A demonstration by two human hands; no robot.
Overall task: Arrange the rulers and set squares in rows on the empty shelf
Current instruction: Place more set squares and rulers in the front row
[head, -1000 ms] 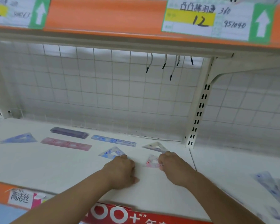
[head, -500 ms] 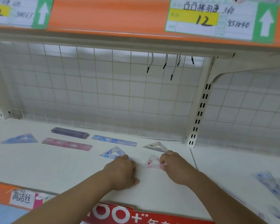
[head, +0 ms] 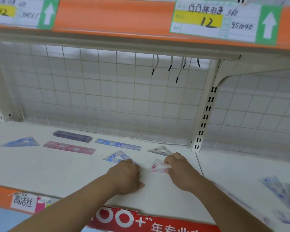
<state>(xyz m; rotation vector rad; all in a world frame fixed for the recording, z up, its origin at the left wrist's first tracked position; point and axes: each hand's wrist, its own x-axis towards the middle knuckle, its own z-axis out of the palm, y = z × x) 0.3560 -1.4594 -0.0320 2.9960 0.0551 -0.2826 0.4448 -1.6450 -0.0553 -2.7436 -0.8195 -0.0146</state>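
Two hands rest on the white shelf board (head: pixel 57 173), knuckles up. The right hand (head: pixel 179 171) has its fingers curled onto the pink-printed clear plastic set square (head: pixel 155 167), pinching its right-hand edge, and the piece lies flat just left of those fingers. The left hand (head: pixel 126 176) has its fingers bent down at the near corner of the blue-printed clear plastic set square (head: pixel 115 156), with the thumb stretched out along the board; whether it grips that corner or only presses it I cannot tell, since the fingertips are hidden. Just beyond the right hand lies a pale grey clear set square (head: pixel 159 150). Beyond the left hand a long blue plastic ruler (head: pixel 118 144) lies flat; further to its left are a long pink plastic ruler (head: pixel 69 147), a stack of dark purple rulers (head: pixel 72 136) behind that, and a flat blue set square (head: pixel 20 142) furthest left. Well right of the right hand, on the neighbouring board, lie blurred bluish set squares (head: pixel 278 190). Behind everything stands a white wire grid back panel (head: pixel 107 97).
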